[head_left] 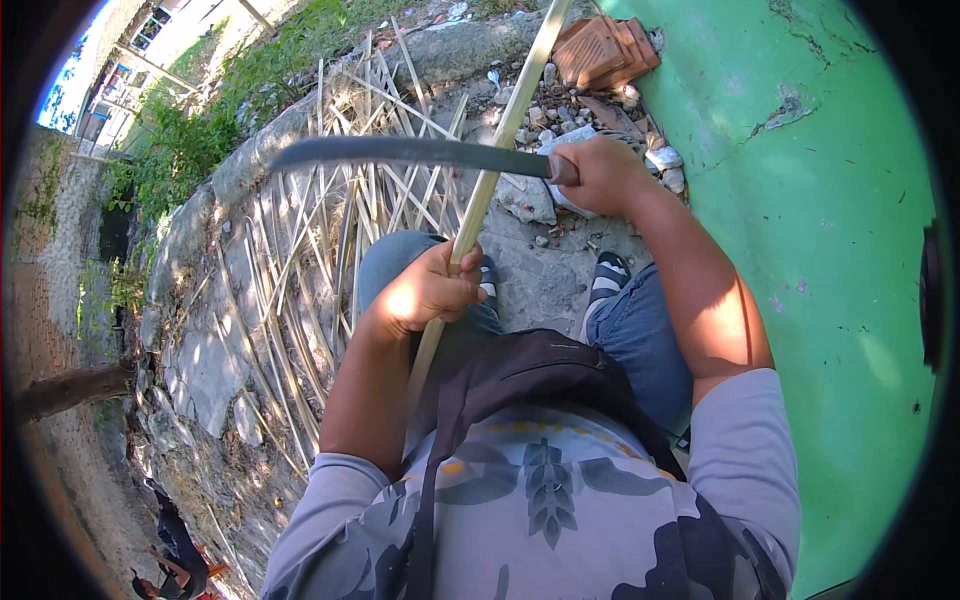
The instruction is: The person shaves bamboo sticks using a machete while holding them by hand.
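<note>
No packages, labels, signs or screens show anywhere in this view, not on the ground, not along the green wall, not near the hands.

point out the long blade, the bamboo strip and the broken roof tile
long blade [400, 152], head view, middle of the dark flat
bamboo strip [500, 140], head view, pale shaft above the left hand
broken roof tile [600, 48], head view, ribbed orange face
</note>
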Tool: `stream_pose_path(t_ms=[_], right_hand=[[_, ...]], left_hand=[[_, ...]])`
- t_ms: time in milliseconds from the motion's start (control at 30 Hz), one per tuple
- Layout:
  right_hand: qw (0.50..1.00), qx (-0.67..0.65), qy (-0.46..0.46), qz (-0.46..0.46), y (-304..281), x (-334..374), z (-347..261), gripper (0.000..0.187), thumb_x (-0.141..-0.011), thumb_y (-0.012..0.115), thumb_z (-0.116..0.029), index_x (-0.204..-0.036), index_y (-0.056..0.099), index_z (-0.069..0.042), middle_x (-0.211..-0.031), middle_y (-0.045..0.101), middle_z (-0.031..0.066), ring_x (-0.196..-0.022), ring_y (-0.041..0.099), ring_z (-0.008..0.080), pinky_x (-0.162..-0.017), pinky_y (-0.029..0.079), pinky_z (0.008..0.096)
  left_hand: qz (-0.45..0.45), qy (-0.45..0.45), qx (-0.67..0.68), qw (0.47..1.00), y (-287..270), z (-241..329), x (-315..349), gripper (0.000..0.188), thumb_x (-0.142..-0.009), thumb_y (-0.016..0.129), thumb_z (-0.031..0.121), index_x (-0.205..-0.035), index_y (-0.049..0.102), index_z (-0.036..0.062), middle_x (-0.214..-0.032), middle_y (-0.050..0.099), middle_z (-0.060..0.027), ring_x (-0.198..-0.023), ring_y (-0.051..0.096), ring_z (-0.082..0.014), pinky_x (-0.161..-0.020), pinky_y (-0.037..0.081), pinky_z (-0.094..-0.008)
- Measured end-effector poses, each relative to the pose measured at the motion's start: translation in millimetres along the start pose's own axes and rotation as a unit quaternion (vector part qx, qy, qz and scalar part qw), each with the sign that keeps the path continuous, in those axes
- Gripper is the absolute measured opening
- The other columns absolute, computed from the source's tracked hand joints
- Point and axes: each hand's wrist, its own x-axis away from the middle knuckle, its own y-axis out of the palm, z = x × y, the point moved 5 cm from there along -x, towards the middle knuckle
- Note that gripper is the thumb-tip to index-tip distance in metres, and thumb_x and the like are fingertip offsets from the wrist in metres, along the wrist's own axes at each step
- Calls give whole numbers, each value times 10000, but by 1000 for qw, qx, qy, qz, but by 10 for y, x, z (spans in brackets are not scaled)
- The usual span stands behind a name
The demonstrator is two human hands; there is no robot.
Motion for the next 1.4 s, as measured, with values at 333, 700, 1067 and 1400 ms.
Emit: stream_pose_path(t_ms=[333, 700, 1067, 1400], right_hand=[[994, 13, -50, 95, -71, 59, -25, 192, -781, 722, -287, -911, 678, -154, -807, 718, 121, -789, 713, 365, -727, 560, 500], [988, 20, -88, 127, -158, 150, -46, 180, -795, 728, -272, -873, 650, -129, -761, 683, 123, -748, 685, 374, -659, 532, 484], [998, 37, -45, 35, -85, 148, -125, 211, -772, 737, -309, -925, 684, -174, -794, 719, 123, -786, 717, 360, -711, 557, 497], [997, 38, -62, 40, 63, 79, -95, 190, -764, 728, -274, -881, 688, -131, -774, 699, 152, -780, 702, 377, -689, 539, 501]], left_hand=[[15, -31, 80, 996, -31, -18, -6, 389, -1065, 442, 513, -975, 469, 136, -680, 390, 54, -477, 315, -65, -399, 267, -229], [134, 26, -55, 989, 86, 155, -4, 444, -1096, 436, 462, -1260, 517, 58, -762, 426, 39, -551, 357, -60, -451, 343, -231], [197, 48, -178, 963, 85, 86, -168, 241, -992, 675, 289, -901, 551, 104, -693, 507, 41, -527, 419, -36, -462, 345, -240], [221, 79, -313, 920, 29, 92, -285, 342, -877, 800, 222, -888, 492, 74, -747, 495, 27, -685, 438, -70, -595, 384, -267]])
